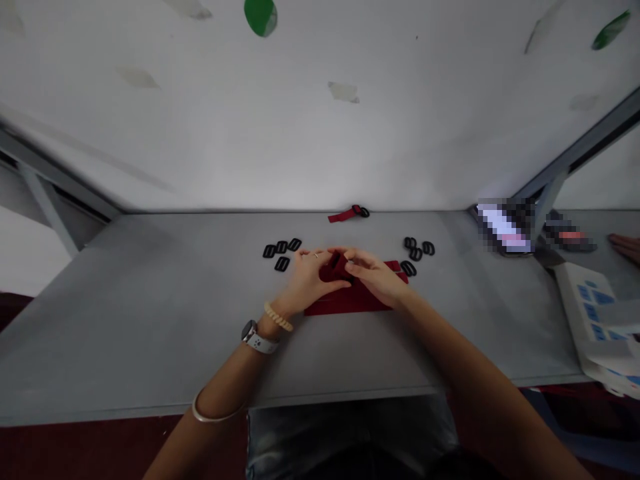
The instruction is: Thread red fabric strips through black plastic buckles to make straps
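Observation:
My left hand (307,281) and my right hand (375,276) meet over the middle of the grey table, both pinching a bunched piece of dark red webbing strap (334,268). Under my hands lies a flat stack of red strap pieces (350,301). Several black plastic slider buckles (281,253) sit left of my left hand, and several more (417,252) lie right of my right hand. At the table's far edge rests a short red strap with a black buckle (349,213).
The grey table (150,313) meets a white wall at its far edge. At the right stand a blurred phone (505,227), a blurred dark object (570,235) and a white printed box (590,313). Another person's hand (625,247) reaches in at the far right.

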### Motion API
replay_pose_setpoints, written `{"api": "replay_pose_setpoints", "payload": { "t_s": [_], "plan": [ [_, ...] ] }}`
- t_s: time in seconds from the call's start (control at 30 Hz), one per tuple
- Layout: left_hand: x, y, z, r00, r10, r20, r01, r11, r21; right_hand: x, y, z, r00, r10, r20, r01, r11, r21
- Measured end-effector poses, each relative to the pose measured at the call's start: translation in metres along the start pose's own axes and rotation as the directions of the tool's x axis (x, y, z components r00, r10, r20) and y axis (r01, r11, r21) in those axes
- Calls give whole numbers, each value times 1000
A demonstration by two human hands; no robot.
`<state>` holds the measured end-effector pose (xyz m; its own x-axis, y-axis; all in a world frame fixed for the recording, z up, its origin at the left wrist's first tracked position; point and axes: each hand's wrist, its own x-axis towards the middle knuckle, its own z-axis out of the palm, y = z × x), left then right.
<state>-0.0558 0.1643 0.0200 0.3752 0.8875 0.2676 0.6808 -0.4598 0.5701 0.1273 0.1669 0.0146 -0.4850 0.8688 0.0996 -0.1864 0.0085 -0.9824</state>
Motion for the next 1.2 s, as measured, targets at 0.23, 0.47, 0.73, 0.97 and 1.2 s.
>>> {"api": "replay_pose_setpoints", "payload": {
  "t_s": [0.23,0.47,0.73,0.97,1.2],
  "plan": [
    [0,-3,-2,997,-74,-12,73,997,-40,1,-1,-3,999,20,-36,-29,969,-245],
    [2,-6,-11,965,-188,-180,125,941,-313,1,-3,-8,994,-8,-112,-69,739,-670],
    [4,-44,-36,881,-374,-291,298,915,-272,3,-12,-41,984,-101,-145,-60,581,-811],
    [-3,-71,-57,839,-375,-395,488,839,240,5,0,-59,989,-114,-93,-37,420,-907],
    [0,-49,-40,913,-246,-325,356,869,342,4,2,-60,996,-86,28,55,339,-939]
  ]
}}
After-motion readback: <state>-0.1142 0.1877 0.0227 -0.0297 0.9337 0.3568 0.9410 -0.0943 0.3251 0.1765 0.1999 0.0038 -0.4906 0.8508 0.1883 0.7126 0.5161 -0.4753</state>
